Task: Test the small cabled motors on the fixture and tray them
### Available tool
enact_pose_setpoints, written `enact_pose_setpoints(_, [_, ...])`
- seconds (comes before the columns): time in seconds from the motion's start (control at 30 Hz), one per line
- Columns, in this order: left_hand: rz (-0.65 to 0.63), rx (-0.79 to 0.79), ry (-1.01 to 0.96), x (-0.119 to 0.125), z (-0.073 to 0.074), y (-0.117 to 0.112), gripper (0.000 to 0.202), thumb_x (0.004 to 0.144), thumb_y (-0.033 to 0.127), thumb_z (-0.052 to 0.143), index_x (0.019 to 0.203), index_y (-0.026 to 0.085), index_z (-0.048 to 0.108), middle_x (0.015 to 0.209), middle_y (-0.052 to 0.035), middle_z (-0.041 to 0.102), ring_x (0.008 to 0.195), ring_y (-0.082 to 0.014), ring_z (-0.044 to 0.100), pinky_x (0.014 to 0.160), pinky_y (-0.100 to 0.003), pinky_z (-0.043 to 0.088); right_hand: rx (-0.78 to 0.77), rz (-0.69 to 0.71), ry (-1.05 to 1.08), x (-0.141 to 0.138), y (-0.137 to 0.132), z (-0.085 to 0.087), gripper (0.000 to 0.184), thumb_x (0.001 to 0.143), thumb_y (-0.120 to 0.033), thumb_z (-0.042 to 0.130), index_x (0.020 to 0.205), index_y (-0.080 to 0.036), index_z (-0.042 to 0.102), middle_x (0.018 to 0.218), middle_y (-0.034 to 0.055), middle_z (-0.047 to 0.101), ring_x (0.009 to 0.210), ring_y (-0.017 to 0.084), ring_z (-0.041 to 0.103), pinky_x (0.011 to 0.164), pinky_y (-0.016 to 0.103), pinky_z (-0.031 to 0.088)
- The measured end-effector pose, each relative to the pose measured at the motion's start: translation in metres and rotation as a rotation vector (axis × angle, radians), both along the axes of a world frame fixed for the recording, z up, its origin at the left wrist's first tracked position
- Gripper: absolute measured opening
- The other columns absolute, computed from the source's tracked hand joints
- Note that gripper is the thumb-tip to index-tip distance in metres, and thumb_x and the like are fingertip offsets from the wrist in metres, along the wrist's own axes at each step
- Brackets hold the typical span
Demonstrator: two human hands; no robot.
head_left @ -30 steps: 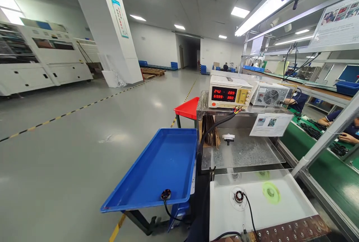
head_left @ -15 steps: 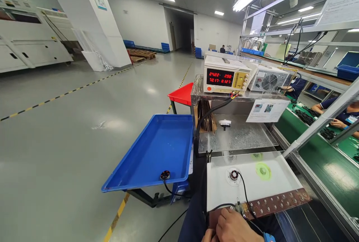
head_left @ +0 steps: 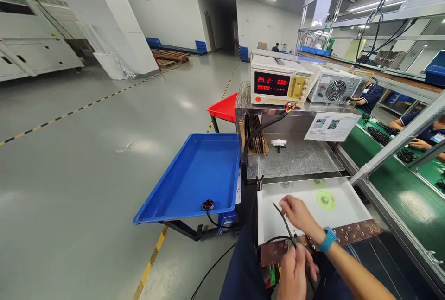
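My left hand point(head_left: 294, 270) is at the front edge of the white work board point(head_left: 347, 202), its fingers closed on a black cable point(head_left: 285, 224). The cable rises from those fingers toward the upper left, above the board. My right hand point(head_left: 299, 214), with a blue watch on the wrist, reaches over the board. Its fingers are curled together where a small round motor stood. That spot is covered, and I cannot see what the fingers hold. A brown terminal strip point(head_left: 358, 233) with rows of metal studs runs along the board's front.
A blue tray point(head_left: 194, 170) stands to the left, with a small motor point(head_left: 207, 205) at its near edge. Behind the board, a power supply point(head_left: 278, 84) sits on a metal shelf point(head_left: 299, 165). Co-workers sit at the green conveyor point(head_left: 399, 165) on the right.
My right hand has moved up from the terminal strip to the motor's spot, hiding it. My left hand has come up with the cable. The power supply's current reading has dropped from 2.98 to 0.00.
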State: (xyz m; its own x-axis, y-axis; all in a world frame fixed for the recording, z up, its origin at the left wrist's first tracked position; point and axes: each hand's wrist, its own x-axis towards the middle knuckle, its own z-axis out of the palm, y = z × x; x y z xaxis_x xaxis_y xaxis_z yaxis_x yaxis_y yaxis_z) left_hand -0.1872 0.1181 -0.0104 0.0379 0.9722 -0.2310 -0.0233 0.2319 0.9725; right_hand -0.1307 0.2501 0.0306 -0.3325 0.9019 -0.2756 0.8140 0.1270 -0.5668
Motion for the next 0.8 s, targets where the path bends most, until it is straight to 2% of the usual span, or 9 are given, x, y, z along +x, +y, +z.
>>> enact_pose_setpoints(0.1, [0.0, 0.016, 0.437, -0.009, 0.001, 0.04, 0.06, 0.103, 0.045, 0.014, 0.096, 0.016, 0.066, 0.099, -0.0171, 0.074, 0.1, -0.0285, 0.068, 0.096, -0.039, 0.048, 0.118, -0.102, -0.171, 0.02, 0.034, -0.036, 0.023, 0.092, -0.026, 0.06, 0.108, -0.011, 0.064, 0.114, 0.0211, 0.069, 0.11, 0.027, 0.065, 0.089, 0.032, 0.047])
enact_pose_setpoints(0.2, [-0.098, 0.004, 0.598, -0.016, -0.008, 0.081, 0.05, 0.101, 0.028, 0.023, 0.125, 0.006, 0.062, 0.128, -0.0239, 0.066, 0.125, -0.0299, 0.06, 0.108, -0.038, 0.041, 0.128, -0.133, -0.241, 0.032, 0.046, -0.064, 0.029, 0.077, -0.017, 0.071, 0.105, -0.01, 0.066, 0.119, 0.0217, 0.067, 0.114, 0.03, 0.063, 0.089, 0.033, 0.047])
enact_pose_setpoints(0.33, [-0.202, -0.048, 0.627, -0.014, -0.029, 0.107, 0.041, 0.1, 0.023, 0.036, 0.123, 0.004, 0.064, 0.129, -0.0252, 0.066, 0.126, -0.0305, 0.061, 0.11, -0.043, 0.041, 0.141, -0.135, -0.18, 0.038, 0.048, -0.082, 0.025, 0.075, -0.021, 0.07, 0.099, -0.014, 0.065, 0.103, 0.0137, 0.072, 0.096, 0.024, 0.067, 0.081, 0.029, 0.047])
enact_pose_setpoints(0.43, [-0.191, -0.074, 0.603, -0.013, -0.037, 0.105, 0.036, 0.098, 0.025, 0.041, 0.112, 0.003, 0.067, 0.12, -0.0262, 0.069, 0.119, -0.0337, 0.064, 0.106, -0.049, 0.044, 0.183, -0.17, -0.05, 0.044, 0.05, -0.077, 0.022, 0.075, -0.032, 0.069, 0.089, -0.018, 0.061, 0.086, 0.0078, 0.071, 0.082, 0.022, 0.067, 0.076, 0.029, 0.046])
enact_pose_setpoints(0.53, [-0.099, -0.016, 0.493, -0.013, -0.026, 0.088, 0.042, 0.101, 0.034, 0.034, 0.105, 0.008, 0.067, 0.111, -0.0237, 0.07, 0.113, -0.0333, 0.065, 0.102, -0.044, 0.045, 0.27, -0.281, 0.113, 0.052, 0.045, -0.052, 0.032, 0.081, -0.049, 0.06, 0.091, -0.019, 0.055, 0.087, 0.0083, 0.069, 0.082, 0.022, 0.065, 0.075, 0.031, 0.048])
enact_pose_setpoints(0.63, [0.009, 0.086, 0.287, -0.021, -0.001, 0.054, 0.063, 0.103, 0.055, 0.013, 0.094, 0.017, 0.063, 0.094, -0.0125, 0.07, 0.093, -0.0239, 0.067, 0.087, -0.036, 0.051, 0.29, -0.383, 0.302, 0.059, 0.025, -0.002, 0.042, 0.087, -0.064, 0.047, 0.09, -0.022, 0.046, 0.074, 0.0011, 0.059, 0.061, 0.015, 0.054, 0.056, 0.026, 0.045])
enact_pose_setpoints(0.67, [0.002, 0.093, 0.151, -0.028, 0.009, 0.039, 0.068, 0.1, 0.063, 0.009, 0.087, 0.02, 0.06, 0.082, -0.0083, 0.067, 0.078, -0.0205, 0.065, 0.075, -0.032, 0.053, 0.244, -0.418, 0.399, 0.06, 0.014, 0.019, 0.044, 0.088, -0.067, 0.046, 0.089, -0.024, 0.043, 0.067, -0.0036, 0.051, 0.05, 0.011, 0.044, 0.046, 0.023, 0.038])
enact_pose_setpoints(0.73, [-0.09, 0.039, -0.261, -0.053, 0.027, 0.002, 0.067, 0.092, 0.08, 0.018, 0.073, 0.023, 0.048, 0.056, 0.001, 0.049, 0.044, -0.0134, 0.044, 0.044, -0.026, 0.04, -0.007, -0.527, 0.727, 0.058, -0.013, 0.068, 0.05, 0.08, -0.069, 0.061, 0.085, -0.025, 0.038, 0.058, -0.0104, 0.034, 0.039, 0.005, 0.02, 0.035, 0.018, 0.018])
enact_pose_setpoints(0.8, [-0.203, -0.01, -0.513, -0.092, 0.04, -0.04, 0.064, 0.086, 0.084, 0.035, 0.064, 0.025, 0.037, 0.046, 0.0064, 0.034, 0.035, -0.0076, 0.023, 0.036, -0.023, 0.026, -0.232, -0.544, 0.891, 0.05, -0.038, 0.115, 0.056, 0.073, -0.071, 0.069, 0.079, -0.025, 0.037, 0.057, -0.0108, 0.03, 0.038, 0.003, 0.014, 0.031, 0.017, 0.01])
